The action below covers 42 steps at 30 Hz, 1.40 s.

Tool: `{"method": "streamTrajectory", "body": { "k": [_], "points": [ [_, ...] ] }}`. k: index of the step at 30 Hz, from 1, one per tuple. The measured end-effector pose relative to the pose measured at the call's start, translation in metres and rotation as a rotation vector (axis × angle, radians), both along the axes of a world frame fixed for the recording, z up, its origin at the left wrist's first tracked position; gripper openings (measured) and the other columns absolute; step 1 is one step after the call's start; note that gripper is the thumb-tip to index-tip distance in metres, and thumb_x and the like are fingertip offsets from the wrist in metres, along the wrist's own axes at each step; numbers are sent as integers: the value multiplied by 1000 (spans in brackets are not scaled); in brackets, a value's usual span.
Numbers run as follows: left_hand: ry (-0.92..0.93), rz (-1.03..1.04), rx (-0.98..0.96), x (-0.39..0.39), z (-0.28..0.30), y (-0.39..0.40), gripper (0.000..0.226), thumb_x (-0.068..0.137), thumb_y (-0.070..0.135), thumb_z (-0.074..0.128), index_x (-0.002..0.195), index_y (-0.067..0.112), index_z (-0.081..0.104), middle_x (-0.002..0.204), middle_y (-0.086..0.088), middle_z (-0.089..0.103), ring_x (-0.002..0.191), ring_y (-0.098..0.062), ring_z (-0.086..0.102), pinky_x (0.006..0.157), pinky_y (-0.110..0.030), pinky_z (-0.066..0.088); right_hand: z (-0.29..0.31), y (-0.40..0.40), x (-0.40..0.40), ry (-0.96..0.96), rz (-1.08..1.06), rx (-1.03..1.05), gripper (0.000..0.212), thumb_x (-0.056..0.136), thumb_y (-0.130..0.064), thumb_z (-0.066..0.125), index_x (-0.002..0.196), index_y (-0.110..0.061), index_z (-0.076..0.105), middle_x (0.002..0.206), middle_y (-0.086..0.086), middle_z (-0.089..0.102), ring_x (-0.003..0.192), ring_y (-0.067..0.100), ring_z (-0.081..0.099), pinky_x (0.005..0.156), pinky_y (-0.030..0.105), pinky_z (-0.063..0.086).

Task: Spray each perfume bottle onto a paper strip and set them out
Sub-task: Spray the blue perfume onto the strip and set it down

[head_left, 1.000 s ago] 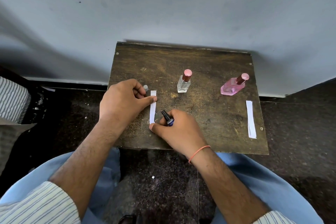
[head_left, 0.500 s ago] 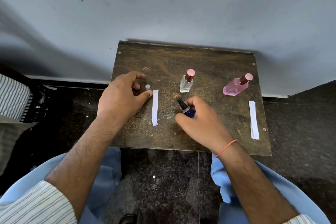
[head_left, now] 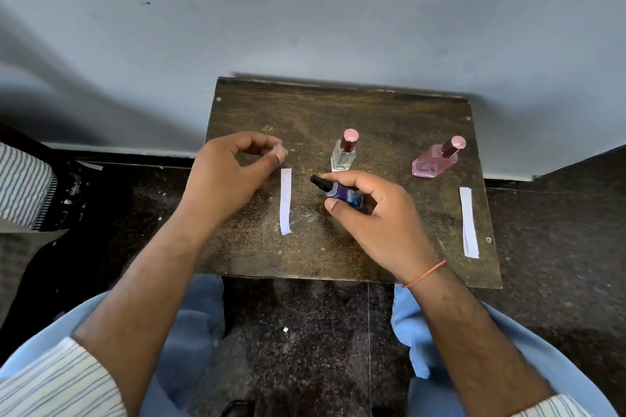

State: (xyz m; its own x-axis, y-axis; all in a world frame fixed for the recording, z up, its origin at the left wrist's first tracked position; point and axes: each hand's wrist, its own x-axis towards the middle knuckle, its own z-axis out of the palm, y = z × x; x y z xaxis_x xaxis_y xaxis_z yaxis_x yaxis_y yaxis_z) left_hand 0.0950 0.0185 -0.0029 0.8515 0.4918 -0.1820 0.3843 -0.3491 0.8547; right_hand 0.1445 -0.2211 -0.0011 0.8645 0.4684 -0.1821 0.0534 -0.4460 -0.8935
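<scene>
My right hand (head_left: pixel 369 217) grips a small dark blue perfume bottle (head_left: pixel 342 195) tilted with its black nozzle pointing left, just above the brown wooden table (head_left: pixel 389 118). My left hand (head_left: pixel 227 176) pinches a small clear cap (head_left: pixel 278 148) between thumb and fingers. A white paper strip (head_left: pixel 285 201) lies flat between the two hands. A clear bottle with a pink cap (head_left: pixel 343 156) stands behind the blue one. A pink bottle (head_left: pixel 435 161) stands at the back right, with a second paper strip (head_left: pixel 469 222) lying in front of it.
The small table stands against a grey wall (head_left: pixel 305 10). Dark speckled floor (head_left: pixel 559 230) surrounds it. My knees in light blue trousers (head_left: pixel 189 315) sit under the near edge. A striped cloth (head_left: pixel 23 183) lies at the far left.
My right hand lifted the blue bottle off the strip and carried it right. My left hand let go of the strip and picked up the clear cap.
</scene>
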Motion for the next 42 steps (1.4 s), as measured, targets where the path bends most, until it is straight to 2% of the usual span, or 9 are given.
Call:
{"method": "streamTrajectory", "body": {
  "k": [3, 8, 16, 18, 23, 28, 34, 39, 42],
  "points": [
    [-68, -62, -298, -1, 10, -4, 15, 95, 32, 82, 108, 25, 83, 93, -2, 82, 53, -8, 55, 49, -19, 48, -1, 0, 0, -88, -27, 10, 35, 92, -19, 86, 123, -34, 81, 119, -17, 79, 114, -2, 71, 100, 16, 53],
    [-82, -154, -402, -4, 14, -6, 22, 88, 34, 82, 106, 21, 84, 92, -8, 82, 49, -11, 50, 45, -21, 43, -3, 1, 1, -157, -77, -47, 34, 89, -23, 89, 121, -29, 83, 109, -20, 80, 105, -12, 70, 87, 1, 45],
    [-63, -263, -403, -6, 12, -10, 15, 93, 17, 80, 108, 16, 82, 92, -6, 82, 51, -7, 50, 46, -18, 45, -5, 1, 0, -154, -67, -37, 34, 88, -25, 90, 120, -32, 83, 107, -22, 79, 103, -8, 72, 89, 6, 50],
    [-63, -296, -402, -6, 12, -10, 17, 91, 19, 80, 107, 17, 82, 90, -2, 82, 49, -7, 48, 45, -18, 44, -5, 1, 0, -161, -60, -34, 34, 87, -25, 90, 120, -31, 83, 109, -20, 80, 105, -7, 73, 90, 7, 50],
    [-60, -326, -379, -7, 11, -9, 19, 89, 23, 81, 108, 19, 83, 90, -11, 81, 49, -11, 48, 43, -21, 42, -5, 0, 0, -207, -38, -39, 34, 88, -26, 90, 122, -29, 83, 112, -18, 81, 106, -7, 73, 91, 8, 51],
    [-51, -339, -376, -6, 10, -8, 23, 88, 27, 81, 109, 19, 83, 77, 1, 78, 51, -14, 49, 44, -22, 42, -5, -1, 0, -251, -20, -40, 35, 89, -28, 90, 123, -27, 83, 115, -16, 82, 107, -6, 74, 93, 11, 53],
    [-60, -350, -371, -7, 9, -9, 23, 87, 29, 81, 108, 20, 84, 74, 0, 75, 52, -16, 50, 43, -22, 43, -7, -3, 0, -252, -16, -14, 35, 89, -29, 90, 123, -26, 83, 116, -15, 82, 107, -8, 74, 93, 14, 55],
    [-90, -371, -337, -6, 8, -8, 16, 94, 15, 79, 110, 15, 83, 63, 8, 71, 49, -17, 48, 43, -20, 42, -10, -4, 2, -219, -3, 17, 35, 89, -27, 90, 123, -25, 84, 114, -15, 83, 105, -7, 75, 91, 13, 54],
    [-113, -383, -328, -7, 8, -7, 16, 94, 12, 79, 110, 12, 82, 64, 11, 71, 47, -13, 46, 43, -19, 41, -11, -2, 2, -156, 15, 50, 33, 90, -27, 89, 123, -25, 84, 103, -16, 83, 93, -3, 77, 87, 18, 56]
  ]
}}
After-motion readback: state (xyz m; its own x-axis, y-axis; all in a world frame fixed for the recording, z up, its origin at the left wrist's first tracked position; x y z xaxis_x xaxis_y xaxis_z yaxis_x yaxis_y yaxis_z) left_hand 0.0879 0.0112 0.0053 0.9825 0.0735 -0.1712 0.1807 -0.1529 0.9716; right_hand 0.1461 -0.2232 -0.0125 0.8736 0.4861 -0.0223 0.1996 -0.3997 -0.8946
